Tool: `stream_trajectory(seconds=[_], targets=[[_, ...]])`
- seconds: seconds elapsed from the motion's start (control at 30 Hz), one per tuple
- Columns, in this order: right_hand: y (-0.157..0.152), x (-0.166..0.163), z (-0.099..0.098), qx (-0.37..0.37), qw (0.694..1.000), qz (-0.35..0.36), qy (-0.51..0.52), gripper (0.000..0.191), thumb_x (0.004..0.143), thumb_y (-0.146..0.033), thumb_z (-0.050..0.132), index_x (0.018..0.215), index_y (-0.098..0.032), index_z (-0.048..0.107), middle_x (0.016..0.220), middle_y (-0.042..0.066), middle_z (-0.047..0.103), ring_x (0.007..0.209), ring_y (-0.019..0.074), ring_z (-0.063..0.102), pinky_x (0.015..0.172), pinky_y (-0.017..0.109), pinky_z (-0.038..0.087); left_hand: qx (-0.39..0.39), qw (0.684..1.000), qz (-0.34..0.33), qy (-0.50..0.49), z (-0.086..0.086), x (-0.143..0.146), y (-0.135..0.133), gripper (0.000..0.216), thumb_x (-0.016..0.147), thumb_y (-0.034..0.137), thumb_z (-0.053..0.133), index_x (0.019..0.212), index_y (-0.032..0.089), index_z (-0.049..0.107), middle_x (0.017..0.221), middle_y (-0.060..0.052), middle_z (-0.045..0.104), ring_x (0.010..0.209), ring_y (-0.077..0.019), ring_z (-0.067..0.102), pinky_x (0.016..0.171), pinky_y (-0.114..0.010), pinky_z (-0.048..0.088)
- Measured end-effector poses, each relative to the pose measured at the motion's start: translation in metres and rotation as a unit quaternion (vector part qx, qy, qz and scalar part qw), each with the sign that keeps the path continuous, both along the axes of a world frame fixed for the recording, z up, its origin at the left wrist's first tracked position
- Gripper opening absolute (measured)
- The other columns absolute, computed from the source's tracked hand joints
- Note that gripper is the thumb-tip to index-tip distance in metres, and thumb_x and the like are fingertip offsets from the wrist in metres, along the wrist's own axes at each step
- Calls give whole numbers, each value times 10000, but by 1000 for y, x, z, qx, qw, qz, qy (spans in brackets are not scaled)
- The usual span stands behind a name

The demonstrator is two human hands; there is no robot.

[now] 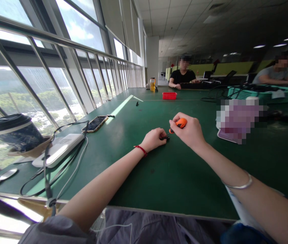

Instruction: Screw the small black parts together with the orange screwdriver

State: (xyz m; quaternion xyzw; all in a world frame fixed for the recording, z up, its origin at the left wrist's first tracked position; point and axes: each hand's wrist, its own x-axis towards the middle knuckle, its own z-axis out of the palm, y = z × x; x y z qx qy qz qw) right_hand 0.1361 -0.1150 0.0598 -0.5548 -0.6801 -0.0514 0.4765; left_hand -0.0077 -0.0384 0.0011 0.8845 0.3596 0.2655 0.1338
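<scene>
My right hand (191, 130) is closed around the handle of an orange and black screwdriver (181, 123), which tilts down to the left. The thin shaft points at a small black part (166, 138) lying on the green tabletop (169, 179). Fingers of my left hand (154, 139) pinch that part from the left and hold it against the table. Its exact kind is too small to make out, and the fingers cover some of it. Whether the screwdriver's tip touches the part I cannot tell.
At left are a white power bank (62, 149) with cables, a phone (95, 123) and a lidded cup (14, 132). A red tray (169, 96), a bottle (152, 84) and a teal basket (258, 96) stand farther back. A purple item (238, 122) lies right. Two people sit beyond.
</scene>
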Motion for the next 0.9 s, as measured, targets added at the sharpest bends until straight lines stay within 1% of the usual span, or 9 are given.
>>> stream_trajectory(seconds=[0.13, 0.23, 0.33, 0.43, 0.53, 0.63, 0.7, 0.8, 0.9], targets=[[0, -1, 1, -9, 999, -13, 32, 161, 730, -387, 544, 750, -230, 516, 611, -15, 539, 541, 147, 480, 553, 261, 355, 6, 1000, -4, -3, 0, 0, 0, 77, 673, 200, 606, 725, 167, 560, 751, 5, 590, 666, -120, 526, 588, -223, 405], [1, -1, 0, -3, 999, -17, 42, 255, 714, -357, 557, 933, -234, 510, 623, -26, 545, 547, 162, 511, 542, 265, 361, 14, 1000, -12, -3, 0, 0, 1, 73, 671, 198, 597, 703, 168, 538, 737, 8, 568, 645, -115, 505, 579, -224, 393], [0, -1, -1, 12, 999, -27, 18, 322, 746, -360, 524, 1035, -223, 486, 651, -14, 561, 566, 180, 536, 527, 269, 351, 20, 1000, -18, -2, 1, 0, 0, 69, 669, 195, 586, 692, 170, 526, 733, 10, 554, 644, -115, 498, 585, -226, 392], [-1, -1, 0, 15, 998, -54, -9, 358, 780, -438, 497, 1058, -213, 492, 656, 0, 567, 572, 193, 542, 510, 267, 322, 27, 999, -19, 5, 1, 0, 0, 62, 673, 202, 578, 698, 173, 529, 746, 8, 555, 648, -117, 500, 586, -226, 393], [-2, -1, 1, 1, 998, -61, -27, 334, 789, -514, 483, 951, -228, 543, 602, -4, 554, 542, 187, 528, 503, 259, 297, 36, 999, -14, 19, 1, 0, -1, 63, 682, 212, 581, 715, 176, 542, 763, 4, 565, 656, -121, 510, 592, -226, 401], [-2, -1, 1, -8, 999, -38, -27, 261, 793, -476, 486, 868, -238, 564, 571, -13, 537, 521, 168, 515, 503, 253, 299, 47, 998, -12, 31, 1, 0, -1, 63, 687, 211, 580, 734, 178, 552, 780, -2, 575, 672, -127, 525, 612, -230, 418], [-3, -1, 1, -2, 999, -28, -28, 262, 774, -414, 507, 958, -234, 555, 578, -21, 534, 523, 165, 517, 502, 251, 307, 56, 998, -16, 31, 1, 0, -2, 65, 688, 201, 576, 746, 178, 557, 794, -7, 581, 682, -131, 536, 624, -233, 431], [-3, -2, 1, 8, 999, -34, -30, 418, 734, -354, 535, 1125, -214, 489, 647, -13, 569, 564, 174, 542, 504, 256, 321, 61, 997, -17, 35, 2, 1, -2, 66, 687, 192, 567, 751, 178, 562, 807, -14, 591, 700, -141, 553, 634, -236, 441], [-3, -2, 0, 15, 998, -49, -40, 498, 725, -404, 551, 1171, -202, 458, 723, 6, 603, 601, 187, 557, 499, 260, 315, 66, 997, -9, 47, 2, 1, -3, 65, 688, 199, 564, 749, 179, 566, 812, -21, 601, 718, -151, 562, 655, -244, 446]])
